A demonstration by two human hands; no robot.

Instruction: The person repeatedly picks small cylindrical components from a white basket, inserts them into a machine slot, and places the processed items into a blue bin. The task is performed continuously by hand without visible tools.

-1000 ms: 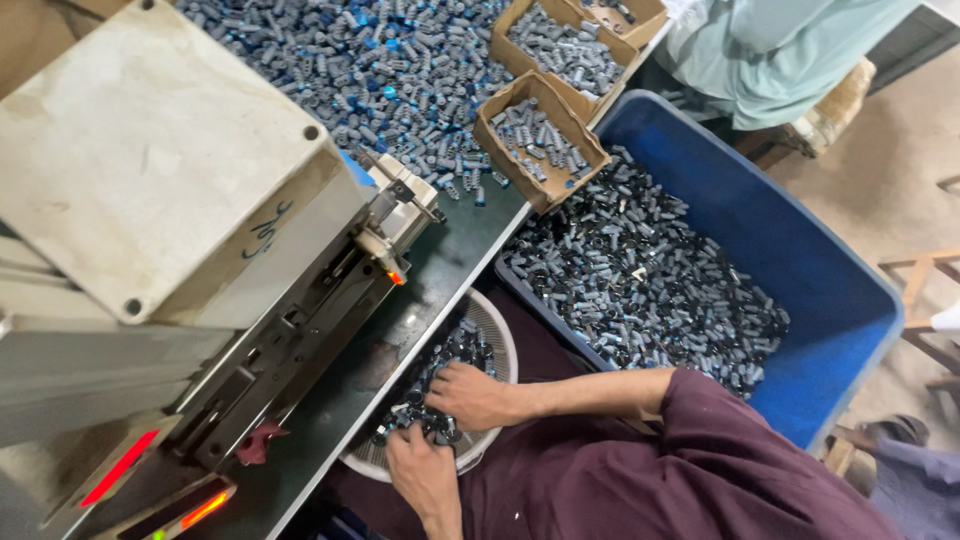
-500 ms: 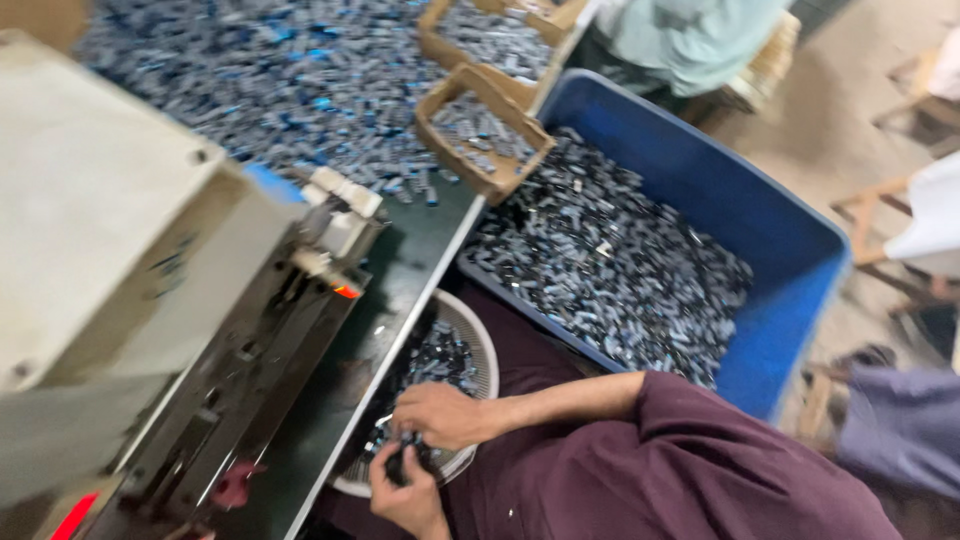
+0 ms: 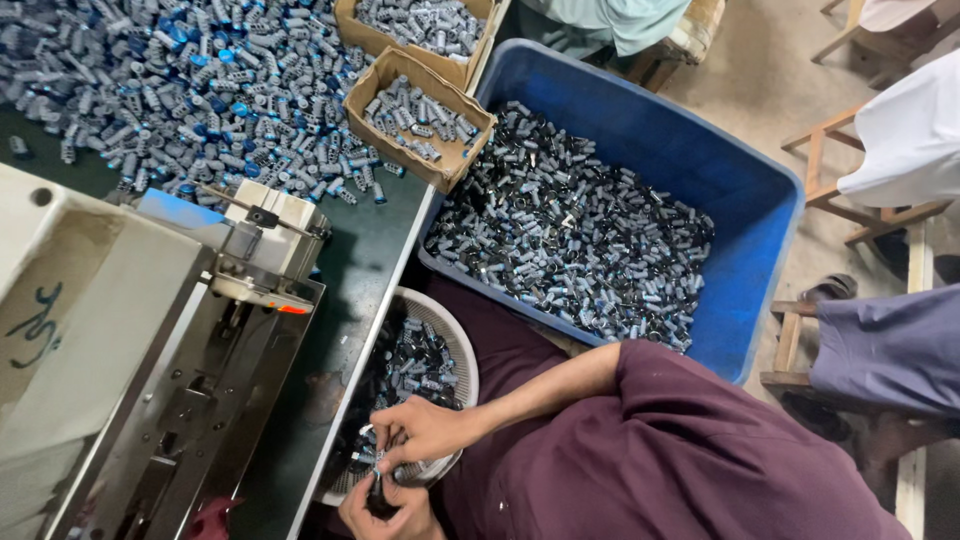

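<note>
We look down past our shoulder at a white mesh basket (image 3: 462, 352) resting in our lap, tucked partly under the near edge of the dark green bench (image 3: 365, 270). It holds small dark cylindrical parts (image 3: 415, 365). Our right hand (image 3: 425, 432) reaches over the basket's near rim with its fingers pinched together on a few of these parts. Our left hand (image 3: 385, 512) sits just below it, at the bottom edge of the view, curled around one dark part; the two hands nearly touch.

On the bench, at its left side, stands a grey metal machine (image 3: 150, 380) with a steel rail and a pale housing. Towards the far edge of the bench lies a wide spread of loose blue-grey pieces (image 3: 180, 80), and at its far right corner sit two cardboard trays (image 3: 420, 105) filled with the same kind.

Right of the bench, just beside the basket, a large blue plastic tub (image 3: 740, 200) holds a heap of dark cylinders (image 3: 580, 240). Beyond it other people sit, only their clothing showing.
</note>
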